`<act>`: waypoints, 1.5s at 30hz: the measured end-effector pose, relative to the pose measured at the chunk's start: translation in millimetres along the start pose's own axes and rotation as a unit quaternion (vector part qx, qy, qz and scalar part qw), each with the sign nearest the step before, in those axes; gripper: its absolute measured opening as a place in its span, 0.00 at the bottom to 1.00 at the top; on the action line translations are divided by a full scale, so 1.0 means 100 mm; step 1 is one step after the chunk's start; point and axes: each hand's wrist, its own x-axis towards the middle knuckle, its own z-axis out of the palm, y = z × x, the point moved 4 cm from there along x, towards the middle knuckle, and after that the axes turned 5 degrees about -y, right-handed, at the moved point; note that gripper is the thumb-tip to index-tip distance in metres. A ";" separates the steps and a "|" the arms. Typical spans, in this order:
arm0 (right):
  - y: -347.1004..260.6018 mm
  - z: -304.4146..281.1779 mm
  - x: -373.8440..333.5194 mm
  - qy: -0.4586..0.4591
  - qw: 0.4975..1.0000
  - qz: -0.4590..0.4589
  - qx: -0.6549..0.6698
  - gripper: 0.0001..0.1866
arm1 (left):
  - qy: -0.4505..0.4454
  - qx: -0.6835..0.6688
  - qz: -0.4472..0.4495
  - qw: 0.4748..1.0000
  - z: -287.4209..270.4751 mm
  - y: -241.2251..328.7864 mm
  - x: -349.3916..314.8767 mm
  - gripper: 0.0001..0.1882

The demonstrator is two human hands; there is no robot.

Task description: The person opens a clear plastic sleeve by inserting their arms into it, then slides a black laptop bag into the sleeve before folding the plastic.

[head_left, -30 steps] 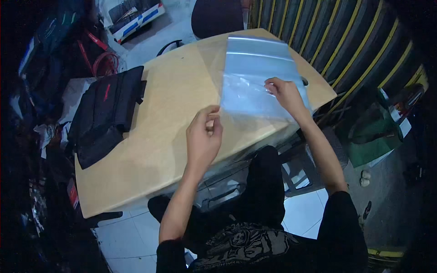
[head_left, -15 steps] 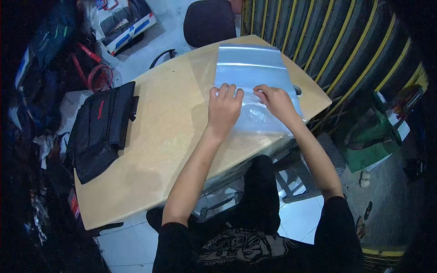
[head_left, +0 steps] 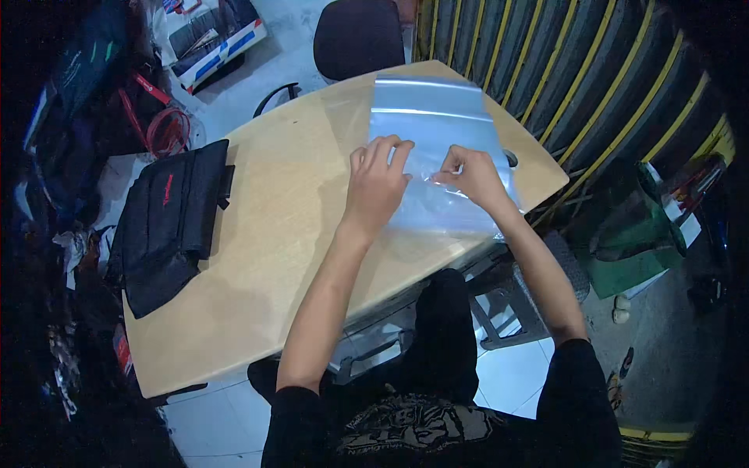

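Note:
Clear plastic bags (head_left: 437,95) lie flat at the right end of the wooden table, with a pale bluish sheen and a shiny band across them. My left hand (head_left: 377,183) is palm down over their left edge, its bent fingers apart and the fingertips partly hidden. Just right of it, my right hand (head_left: 474,178) pinches a wrinkled fold of the plastic between thumb and index finger. Which layer that fold belongs to cannot be made out.
The wooden table (head_left: 273,234) carries a black fabric bag (head_left: 175,226) at its left end. A dark chair (head_left: 359,39) stands beyond the far edge. At right are a ribbed shutter (head_left: 562,86) with yellow stripes and a green bag (head_left: 632,234) on the floor.
My left hand has shifted slightly left and toward me, its fingers spreading. My right hand has come down a little onto the plastic, its thumb and index finger closing on a fold.

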 end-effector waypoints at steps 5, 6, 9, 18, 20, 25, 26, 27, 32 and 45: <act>0.20 0.07 0.10 -0.079 0.991 0.047 0.097 0.15 | 0.022 -0.089 -0.051 0.994 0.07 -0.18 -0.07 0.21; 0.23 0.08 0.10 -0.083 0.975 0.069 0.194 0.15 | 0.013 -0.040 -0.034 0.999 0.08 -0.24 -0.09 0.21; 0.22 0.03 0.06 -0.114 0.947 0.108 0.281 0.14 | -0.013 0.019 -0.021 1.000 0.10 -0.29 -0.15 0.22; 0.61 -0.27 0.24 0.029 0.908 0.191 0.371 0.15 | -0.102 -0.020 -0.006 0.995 0.00 -0.37 -0.16 0.18; 0.54 -0.48 0.32 0.078 0.948 0.160 0.265 0.15 | -0.182 0.007 -0.044 0.982 -0.06 -0.36 -0.22 0.09; 0.49 -0.88 0.61 0.101 0.956 0.160 0.226 0.16 | -0.312 0.079 -0.111 0.940 -0.25 -0.35 -0.23 0.11; 0.49 -1.00 0.67 0.118 0.967 0.138 0.177 0.16 | -0.318 0.104 -0.131 0.933 -0.25 -0.31 -0.24 0.18; 0.49 -1.09 0.70 0.136 0.976 0.116 0.127 0.16 | -0.316 0.104 -0.127 0.934 -0.24 -0.24 -0.22 0.18; 0.07 -1.42 0.75 0.213 0.975 0.019 -0.053 0.14 | -0.238 0.111 -0.080 0.962 -0.07 0.16 -0.01 0.23; -1.12 -2.88 1.00 0.368 0.920 -0.032 -0.132 0.14 | -0.363 0.012 -0.134 0.922 1.01 0.16 0.25 0.28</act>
